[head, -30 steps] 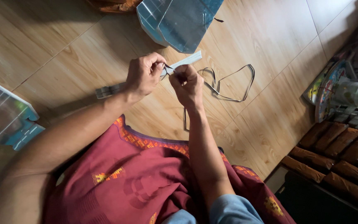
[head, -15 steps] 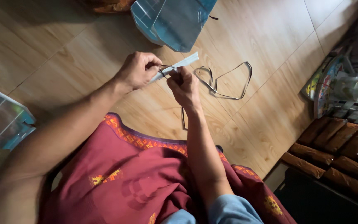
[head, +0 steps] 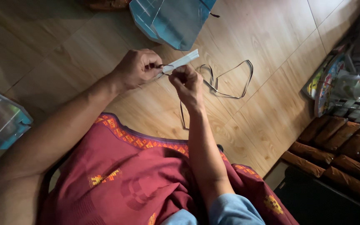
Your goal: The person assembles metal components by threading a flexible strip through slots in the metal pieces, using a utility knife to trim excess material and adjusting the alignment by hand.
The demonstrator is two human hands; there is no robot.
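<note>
My left hand [head: 137,67] and my right hand [head: 187,82] meet above the wooden floor [head: 63,50]. Together they pinch a narrow pale folded strip [head: 183,61] that sticks out up and to the right. A thin dark strap [head: 226,81] runs from under my right hand and lies looped on the floor to the right. My lap is covered by a dark red cloth [head: 138,179] with an orange patterned border.
A blue translucent plastic bag [head: 169,18] lies on the floor beyond the hands. Another clear blue bag [head: 1,121] sits at the left edge. At the right are colourful packets [head: 346,87] and a row of brown wrapped items [head: 338,141].
The hands have drawn slightly apart along the pale strip, which now sticks out further to the upper right. The strap's loop on the floor has shifted a little.
</note>
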